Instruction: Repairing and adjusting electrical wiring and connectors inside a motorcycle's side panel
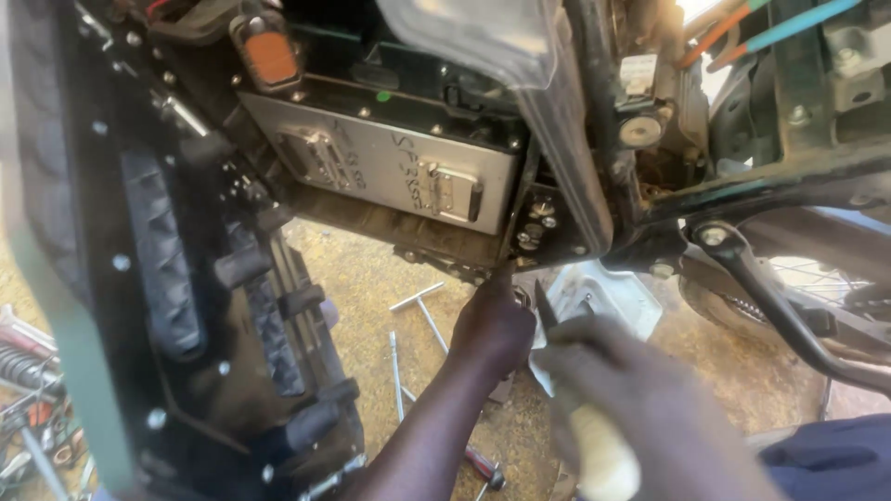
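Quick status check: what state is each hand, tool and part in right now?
Left hand: reaching up, fingertips at the frame's lower edge.
Right hand: closed on a tool handle, blurred.
Tool: held, dark tip pointing up toward the bolts.
Bolts: seated in the black bracket.
Metal box: mounted in the frame, lid on.
T-wrench: lying loose on the ground.
Screwdriver: lying on the ground.

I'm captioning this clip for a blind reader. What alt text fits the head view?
Two bare hands work under a motorcycle frame: the left hand reaches up to the bolts beside a grey metal box, while the right hand, blurred, holds a pale-handled tool. T-handle wrenches lie on the sandy ground.
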